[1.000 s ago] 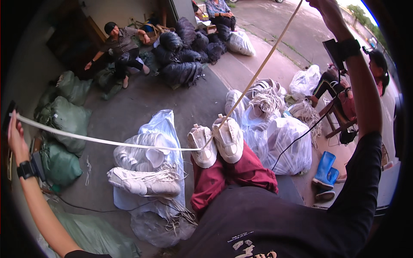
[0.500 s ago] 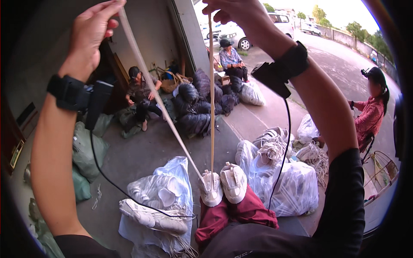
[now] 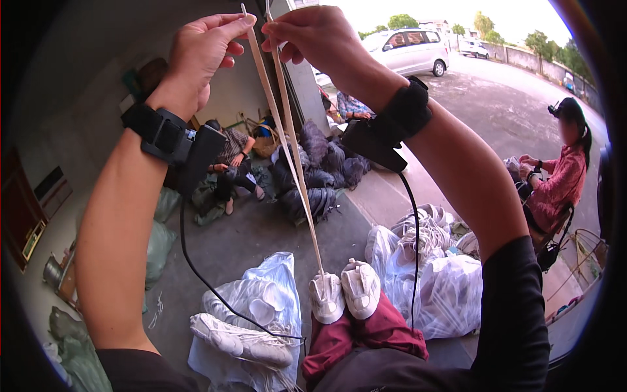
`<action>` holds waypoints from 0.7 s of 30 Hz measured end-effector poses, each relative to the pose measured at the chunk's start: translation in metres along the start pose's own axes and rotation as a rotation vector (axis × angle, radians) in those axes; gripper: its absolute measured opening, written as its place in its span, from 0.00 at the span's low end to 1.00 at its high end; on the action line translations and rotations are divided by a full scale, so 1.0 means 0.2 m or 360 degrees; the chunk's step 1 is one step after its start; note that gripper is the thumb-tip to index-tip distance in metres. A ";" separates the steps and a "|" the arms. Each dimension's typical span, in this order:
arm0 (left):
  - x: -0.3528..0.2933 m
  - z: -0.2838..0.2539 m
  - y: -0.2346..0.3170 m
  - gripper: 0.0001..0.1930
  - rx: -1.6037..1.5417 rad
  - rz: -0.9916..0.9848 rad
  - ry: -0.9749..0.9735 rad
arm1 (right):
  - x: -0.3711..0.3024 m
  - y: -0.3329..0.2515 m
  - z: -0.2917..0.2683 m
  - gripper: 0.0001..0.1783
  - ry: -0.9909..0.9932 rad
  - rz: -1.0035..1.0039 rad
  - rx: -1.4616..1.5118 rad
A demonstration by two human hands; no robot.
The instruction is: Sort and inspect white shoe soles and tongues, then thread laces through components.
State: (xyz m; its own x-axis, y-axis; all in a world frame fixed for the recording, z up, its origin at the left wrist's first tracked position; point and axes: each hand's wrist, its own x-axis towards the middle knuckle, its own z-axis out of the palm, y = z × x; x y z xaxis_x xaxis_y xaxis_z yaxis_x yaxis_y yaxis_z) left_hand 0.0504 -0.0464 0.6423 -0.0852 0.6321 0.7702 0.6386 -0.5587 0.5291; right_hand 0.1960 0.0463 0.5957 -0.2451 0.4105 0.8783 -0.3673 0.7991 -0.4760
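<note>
In my left hand [image 3: 199, 55] a flat off-white shoelace strand [image 3: 266, 85] is pinched near its tip between thumb and finger. My right hand [image 3: 320, 38] pinches the lace's other strand [image 3: 287, 104] just beside it. Both strands run taut down to the pale sneaker [image 3: 326, 299] on my lap, meeting at its front. A second pale sneaker [image 3: 362, 294] rests to its right on my maroon trousers [image 3: 395, 333]. The hands are raised high and close together, with a small gap between them.
A clear plastic bag [image 3: 284, 269] with white sneakers lies on the floor at left; another bag [image 3: 454, 300] sits at right beside piled laces [image 3: 424, 238]. Dark bundles [image 3: 317, 176] and seated people [image 3: 562, 176] are beyond. Cables [image 3: 189, 251] hang from both wrist straps.
Both hands have come inward toward each other and slightly lower, so the two lace strands now run nearly side by side. The seated person at far right now has both hands in view.
</note>
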 end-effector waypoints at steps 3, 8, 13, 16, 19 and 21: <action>0.06 -0.04 -0.01 0.11 -0.0011 0.0043 -0.0002 | 0.05 -0.03 0.01 0.15 0.0066 0.0013 -0.0108; 0.13 -0.08 0.03 0.11 -0.0018 0.0024 -0.0031 | 0.07 -0.05 0.00 0.15 0.0054 0.0042 -0.0108; 0.11 -0.11 -0.03 0.11 0.0010 0.0022 -0.0026 | 0.06 0.00 0.02 0.15 0.0062 0.0074 -0.0143; 0.06 -0.13 -0.10 0.08 -0.0025 -0.0033 0.0047 | -0.02 0.02 -0.03 0.14 0.0003 0.0034 -0.0143; 0.11 -0.38 -0.27 0.13 0.0057 -0.0038 0.0078 | -0.04 0.09 -0.23 0.13 -0.0014 0.0060 -0.0141; 0.09 -0.53 -0.42 0.15 0.0065 -0.0114 0.0266 | -0.10 0.16 -0.40 0.11 0.0134 0.0152 -0.0309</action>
State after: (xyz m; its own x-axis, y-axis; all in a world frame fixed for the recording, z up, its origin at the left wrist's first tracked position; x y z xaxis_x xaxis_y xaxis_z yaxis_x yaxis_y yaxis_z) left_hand -0.0859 -0.0444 0.6489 -0.2555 0.5693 0.7814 0.6568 -0.4909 0.5724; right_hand 0.2610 0.0994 0.5664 -0.1917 0.5169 0.8343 -0.1645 0.8212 -0.5465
